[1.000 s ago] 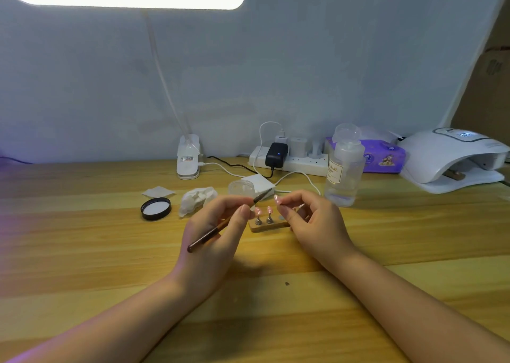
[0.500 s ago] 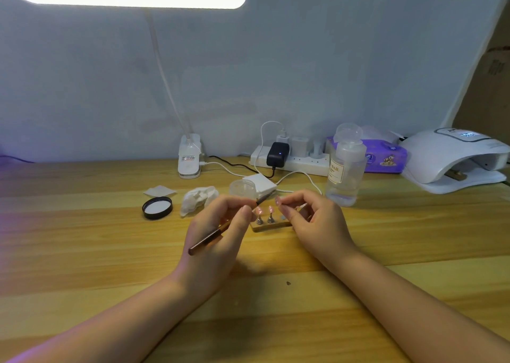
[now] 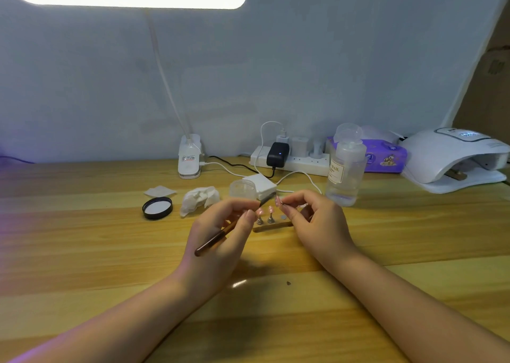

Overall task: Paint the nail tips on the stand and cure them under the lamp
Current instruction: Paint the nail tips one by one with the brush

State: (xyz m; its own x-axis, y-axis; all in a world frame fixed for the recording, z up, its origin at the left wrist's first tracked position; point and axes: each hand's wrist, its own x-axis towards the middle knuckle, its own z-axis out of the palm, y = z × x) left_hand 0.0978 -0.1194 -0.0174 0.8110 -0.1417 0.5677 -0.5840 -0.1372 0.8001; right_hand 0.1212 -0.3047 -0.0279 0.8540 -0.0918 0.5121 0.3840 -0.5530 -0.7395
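Pink nail tips, two on stand

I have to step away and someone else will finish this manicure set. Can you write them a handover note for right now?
Left hand: grips the brush, bristle end aimed at the lifted tip.
Right hand: pinches one nail tip on its holder, raised off the wooden stand.
Stand sits on the table between the hands with two pink tips on it and one bare spot.
Open jar behind the left hand, its black lid to the left.
Curing lamp far right; something already lies inside it.
Done: cannot tell how many tips are coated.
Left: paint the held tip, reseat it, cure the stand.
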